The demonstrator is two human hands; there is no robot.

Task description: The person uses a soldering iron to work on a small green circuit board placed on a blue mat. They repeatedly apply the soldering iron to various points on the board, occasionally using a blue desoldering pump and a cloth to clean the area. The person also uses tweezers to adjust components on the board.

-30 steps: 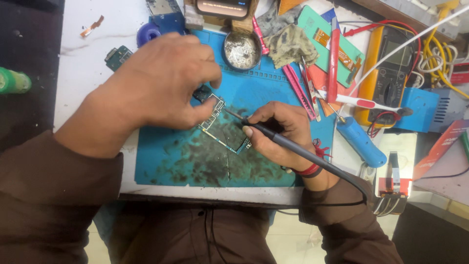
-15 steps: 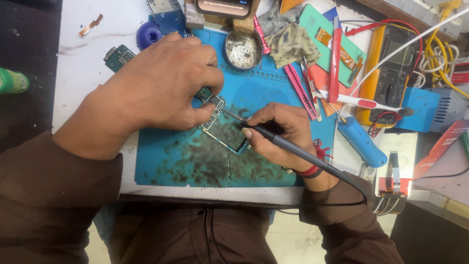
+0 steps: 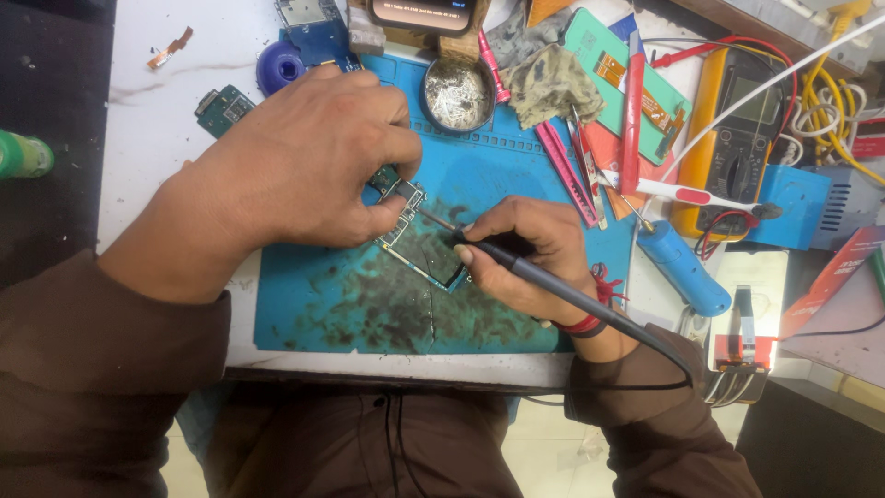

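Two hands work over a stained blue mat (image 3: pixel 516 184) on the surface. The left hand (image 3: pixel 304 157) pinches a small circuit board (image 3: pixel 419 235) with closed fingers; the right hand (image 3: pixel 525 254) grips a soldering iron (image 3: pixel 553 286), tip touching the board.

Both hands (image 3: pixel 304 157) (image 3: pixel 530 258) curled, fingers pinched

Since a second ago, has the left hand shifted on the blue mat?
No. The left hand still pins the circuit board in the same spot, just below-left of the round tin on the blue mat.
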